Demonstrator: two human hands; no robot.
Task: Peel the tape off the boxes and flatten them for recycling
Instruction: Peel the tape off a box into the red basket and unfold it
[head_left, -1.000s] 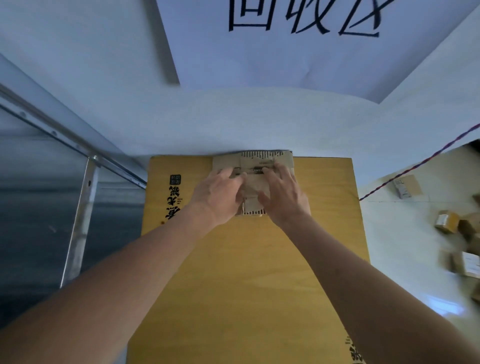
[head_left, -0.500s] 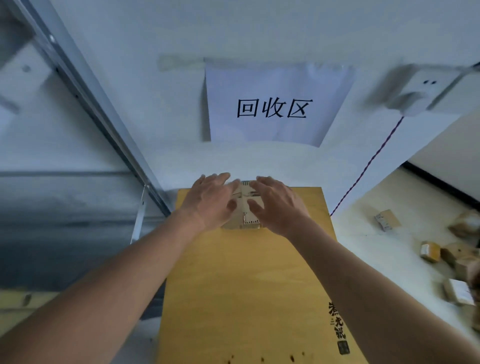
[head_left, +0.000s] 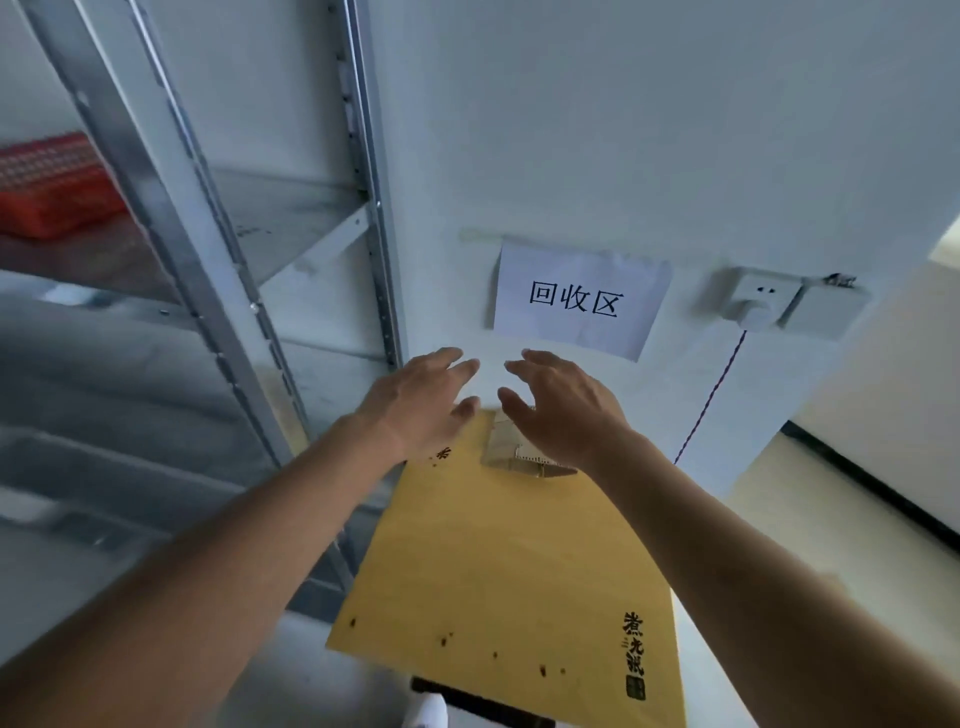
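Metal shelving (head_left: 197, 291), left. Left hand (head_left: 421, 400) and right hand (head_left: 558, 410): both empty, fingers spread, apart, above the flattened box (head_left: 511, 449) at the yellow board's (head_left: 509, 571) far edge, nearer the right hand. Wall sign (head_left: 576, 301) read "回收区"; the board's print was unreadable.

White paper sign (head_left: 579, 301) on the wall, right of centre, reads "回收区"; black calligraphy on the yellow board (head_left: 498, 566), lower right, isn't clearly readable.
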